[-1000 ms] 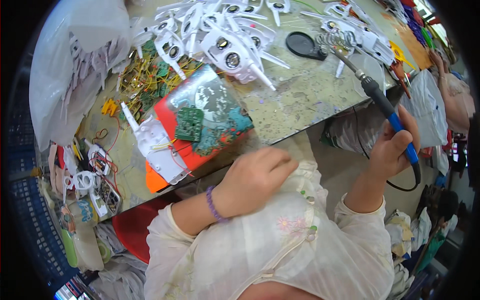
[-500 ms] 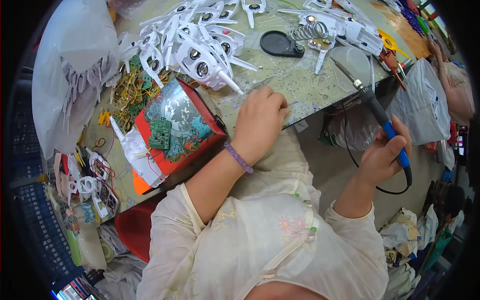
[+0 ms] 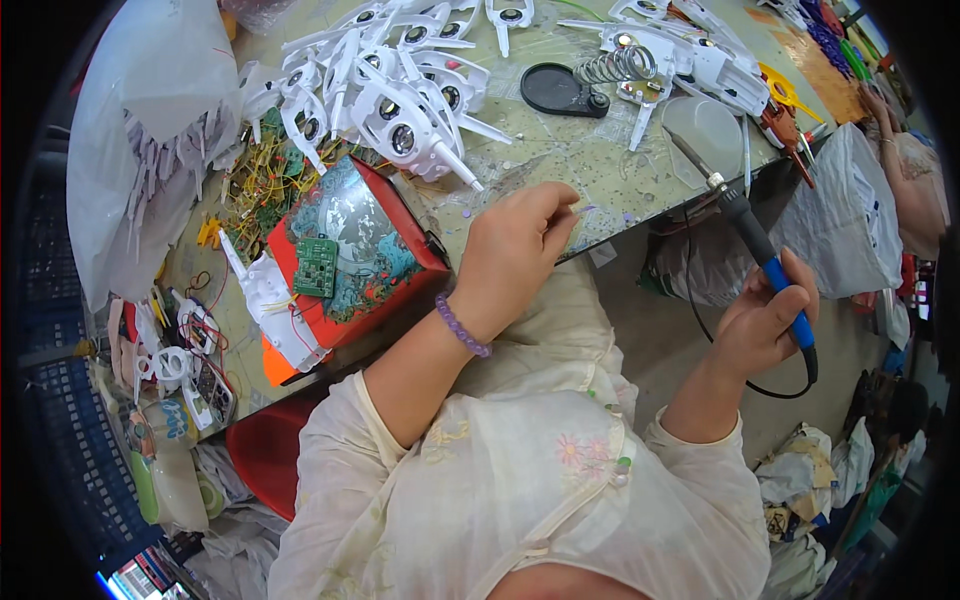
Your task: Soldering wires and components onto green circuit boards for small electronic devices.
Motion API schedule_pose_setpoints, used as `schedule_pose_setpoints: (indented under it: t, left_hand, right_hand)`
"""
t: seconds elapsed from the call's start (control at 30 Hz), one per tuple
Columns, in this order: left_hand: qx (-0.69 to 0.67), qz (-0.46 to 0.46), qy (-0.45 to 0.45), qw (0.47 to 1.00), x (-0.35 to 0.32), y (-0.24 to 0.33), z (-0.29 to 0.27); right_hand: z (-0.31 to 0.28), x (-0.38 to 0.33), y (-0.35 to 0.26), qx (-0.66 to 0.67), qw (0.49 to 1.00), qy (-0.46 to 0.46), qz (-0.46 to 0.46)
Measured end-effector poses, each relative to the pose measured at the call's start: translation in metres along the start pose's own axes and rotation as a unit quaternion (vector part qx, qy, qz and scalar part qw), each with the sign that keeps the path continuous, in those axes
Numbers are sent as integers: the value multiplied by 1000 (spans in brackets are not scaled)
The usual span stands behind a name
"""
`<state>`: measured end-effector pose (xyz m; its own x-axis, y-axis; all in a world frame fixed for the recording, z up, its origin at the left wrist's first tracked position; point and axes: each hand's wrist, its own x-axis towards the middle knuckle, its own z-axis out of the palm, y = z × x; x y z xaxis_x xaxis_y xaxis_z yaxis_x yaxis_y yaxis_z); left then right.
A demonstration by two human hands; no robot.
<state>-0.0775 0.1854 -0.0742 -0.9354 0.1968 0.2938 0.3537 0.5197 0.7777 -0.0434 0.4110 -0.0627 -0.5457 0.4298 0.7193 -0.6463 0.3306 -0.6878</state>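
Observation:
My right hand [image 3: 765,325] is wrapped round the blue grip of a soldering iron [image 3: 745,222], its metal tip pointing up and left over the table's edge. My left hand [image 3: 512,240] hovers by the table's front edge with fingers bent and drawn together; whatever is between them, if anything, is hidden. Left of that hand stands a red box [image 3: 400,290] with a worn, stained top. A green circuit board [image 3: 315,267] rests on the box. Thin wires run from the board toward a white plastic housing [image 3: 275,305] leaning against the box's left side.
Many white plastic housings [image 3: 400,115] are piled at the back, beside tangled wired boards [image 3: 265,180]. A black soldering stand with a coil spring [image 3: 615,67] and a clear round lid [image 3: 705,135] lie back right. Plastic bags [image 3: 845,215] hang beside the table. Another person's arm [image 3: 890,140] shows far right.
My left hand has drawn back slightly toward me, and its thumb shows more. The soldering iron in my right hand has barely shifted.

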Motion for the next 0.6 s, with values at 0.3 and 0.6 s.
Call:
schedule_pose_setpoints:
  t: [0.3, 0.6]
  left_hand:
    - [-315, -132, 74, 937, -4, 3, 2]
    - [-340, -115, 117, 926, -2, 3, 4]
  right_hand:
    - [-4, -9, -6, 55, 998, -25, -7]
    - [-2, -15, -7, 85, 995, -34, 38]
